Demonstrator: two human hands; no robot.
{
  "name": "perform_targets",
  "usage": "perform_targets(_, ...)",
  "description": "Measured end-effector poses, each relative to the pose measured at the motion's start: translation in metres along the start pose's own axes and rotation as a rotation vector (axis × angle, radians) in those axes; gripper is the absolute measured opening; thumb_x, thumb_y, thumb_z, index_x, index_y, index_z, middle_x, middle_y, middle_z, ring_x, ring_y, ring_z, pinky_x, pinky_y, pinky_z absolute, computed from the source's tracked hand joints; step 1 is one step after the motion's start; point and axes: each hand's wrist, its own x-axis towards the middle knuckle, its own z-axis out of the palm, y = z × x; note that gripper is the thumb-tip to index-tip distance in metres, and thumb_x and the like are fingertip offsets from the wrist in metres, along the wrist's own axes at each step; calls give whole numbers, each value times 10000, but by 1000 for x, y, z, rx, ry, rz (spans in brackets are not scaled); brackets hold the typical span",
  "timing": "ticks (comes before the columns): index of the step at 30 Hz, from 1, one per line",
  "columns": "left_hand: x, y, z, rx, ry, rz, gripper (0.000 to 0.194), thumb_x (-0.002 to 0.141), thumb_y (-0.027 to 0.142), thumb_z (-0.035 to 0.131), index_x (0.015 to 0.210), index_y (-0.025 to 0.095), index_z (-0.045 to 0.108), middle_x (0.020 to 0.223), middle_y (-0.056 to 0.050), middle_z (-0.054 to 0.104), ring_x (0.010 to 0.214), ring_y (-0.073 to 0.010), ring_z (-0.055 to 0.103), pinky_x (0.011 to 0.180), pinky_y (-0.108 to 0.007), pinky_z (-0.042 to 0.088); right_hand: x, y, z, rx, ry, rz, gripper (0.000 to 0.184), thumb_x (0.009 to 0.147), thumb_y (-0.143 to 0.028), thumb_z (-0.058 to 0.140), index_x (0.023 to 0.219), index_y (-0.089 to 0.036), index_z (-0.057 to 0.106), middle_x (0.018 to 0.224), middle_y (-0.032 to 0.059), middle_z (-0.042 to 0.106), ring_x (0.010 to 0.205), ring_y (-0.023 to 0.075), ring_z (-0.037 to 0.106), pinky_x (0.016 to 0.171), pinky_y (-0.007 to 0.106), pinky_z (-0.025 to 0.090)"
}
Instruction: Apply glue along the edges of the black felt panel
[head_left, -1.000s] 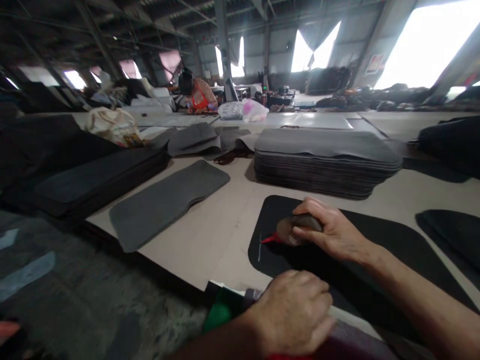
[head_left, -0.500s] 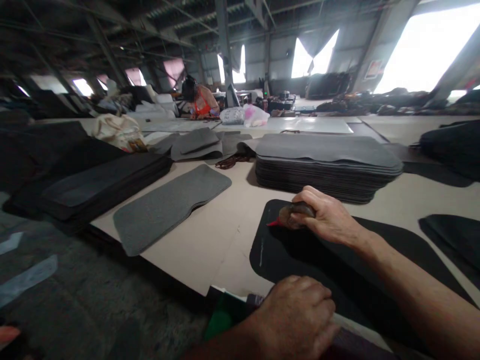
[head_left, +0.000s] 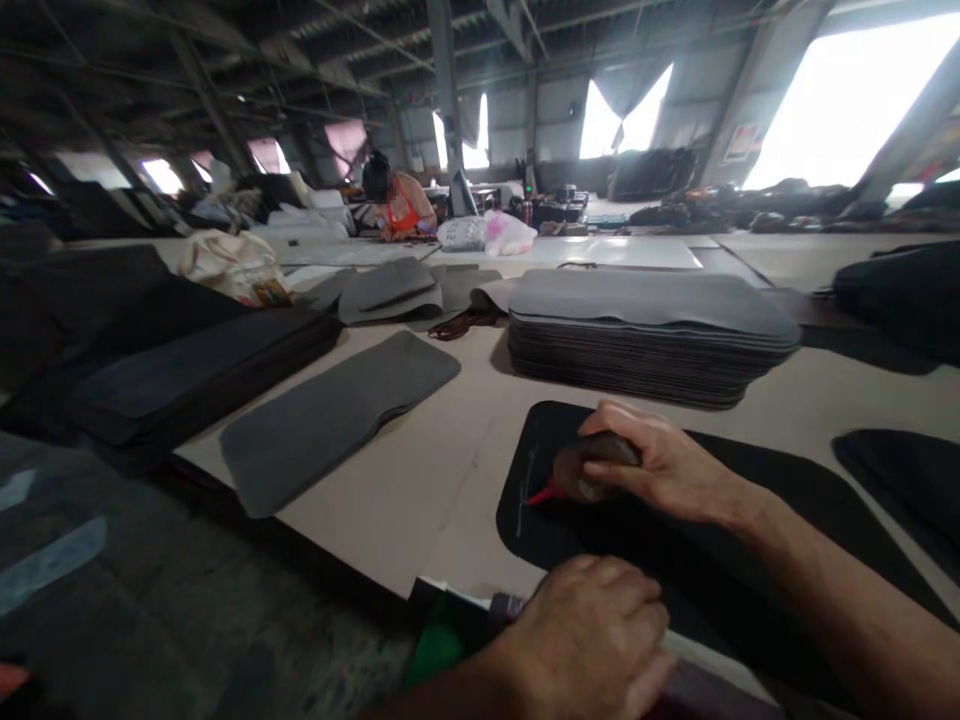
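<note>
My right hand (head_left: 664, 465) is wrapped round a brown squeeze bottle (head_left: 577, 472), tilted so that its red nozzle points down at the left part of a black mat piece (head_left: 787, 480). A thin pale line of glue-like liquid (head_left: 523, 505) runs along the mat's left end, close to the nozzle tip. At the mat's near edge lies my left hand (head_left: 592, 625), knuckles up and fingers curled together. What is under those fingers is hidden.
A tall stack of grey-topped mats (head_left: 652, 330) stands behind the black one. Left of it lies a thinner grey pile (head_left: 337, 420), with a dark stack (head_left: 202, 365) at the table's left edge. Another person (head_left: 401, 205) works at a far table.
My right hand has brought the bottle towards me along the mat's left end. More of the pale line shows behind the nozzle. My left hand stays nearly in place.
</note>
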Motion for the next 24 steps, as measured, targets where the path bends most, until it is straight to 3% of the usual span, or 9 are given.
perform_targets(3, 1, 0, 2, 7, -6, -9, 308, 1014, 410, 502, 1156, 179, 649, 1220, -71, 690, 1156, -201, 605, 1013, -321, 459, 1, 9, 0, -5, 30, 31, 143, 908, -319, 641, 1007, -238, 577, 935, 6, 583, 836, 183, 573, 738, 314, 440)
perform_targets(10, -1, -2, 8, -4, 4, 1, 304, 999, 416, 529, 1162, 184, 638, 1227, -64, 687, 1151, -197, 605, 1012, -326, 464, 27, 38, 2, -278, 181, 126, 154, 881, -256, 640, 1015, -249, 564, 999, 6, 589, 897, 197, 591, 726, 313, 407)
perform_targets(24, -3, -6, 19, -25, 61, 14, 258, 971, 405, 574, 1115, 194, 603, 1247, -12, 667, 1159, -190, 592, 955, -330, 470, 49, 54, 4, -497, 215, 194, 175, 902, -306, 622, 1054, -248, 556, 1052, 36, 596, 932, 218, 589, 635, 310, 364)
